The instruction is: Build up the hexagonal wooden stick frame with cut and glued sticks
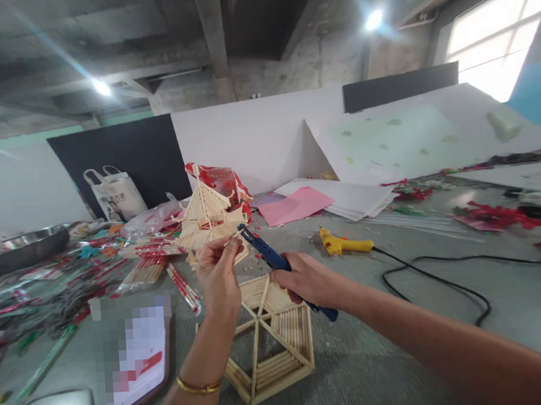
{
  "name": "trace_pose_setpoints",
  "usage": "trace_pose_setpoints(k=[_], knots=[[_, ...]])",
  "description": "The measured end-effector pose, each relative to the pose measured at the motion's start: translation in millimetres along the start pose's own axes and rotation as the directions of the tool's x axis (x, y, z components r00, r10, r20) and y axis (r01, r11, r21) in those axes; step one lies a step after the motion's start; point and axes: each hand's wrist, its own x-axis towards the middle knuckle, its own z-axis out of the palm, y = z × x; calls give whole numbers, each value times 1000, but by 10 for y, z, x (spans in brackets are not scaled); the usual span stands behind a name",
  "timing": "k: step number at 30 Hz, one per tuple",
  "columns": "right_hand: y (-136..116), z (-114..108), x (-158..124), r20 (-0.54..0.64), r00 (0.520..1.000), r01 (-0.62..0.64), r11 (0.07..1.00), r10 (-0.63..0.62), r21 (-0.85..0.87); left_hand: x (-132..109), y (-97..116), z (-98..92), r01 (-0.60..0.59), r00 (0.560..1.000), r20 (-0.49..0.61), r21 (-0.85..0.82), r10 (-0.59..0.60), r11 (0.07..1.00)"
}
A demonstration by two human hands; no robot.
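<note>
Pale wooden sticks form a six-sided frame (258, 319) on the grey surface (354, 368) below your hands, some sections filled with rows of sticks. Above its far edge, your right hand (303, 280) is wrapped round a blue tool (265, 250), whose tip meets the small stick (236, 233) your left hand (220, 276) pinches between thumb and fingers. Beyond, a yellow glue gun (349, 245) lies to the right; a stick-built tower (204, 208) stands behind your left hand.
</note>
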Motion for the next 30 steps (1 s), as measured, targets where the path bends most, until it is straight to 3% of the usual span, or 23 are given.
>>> trace_pose_setpoints(k=[8, 16, 25, 30], knots=[[6, -13, 19, -15, 1000, -2, 1000, 2, 12, 5, -29, 27, -20, 1000, -5, 53, 21, 998], [97, 16, 66, 59, 997, -65, 983, 56, 174, 57, -185, 101, -54, 998, -3, 95, 55, 994], [132, -10, 112, 14, 999, -34, 997, 33, 73, 82, -229, 81, -59, 998, 13, 166, 58, 984], [90, -37, 109, -11, 997, -81, 996, 81, 28, 79, -259, 86, -101, 995, 24, 230, 98, 968]])
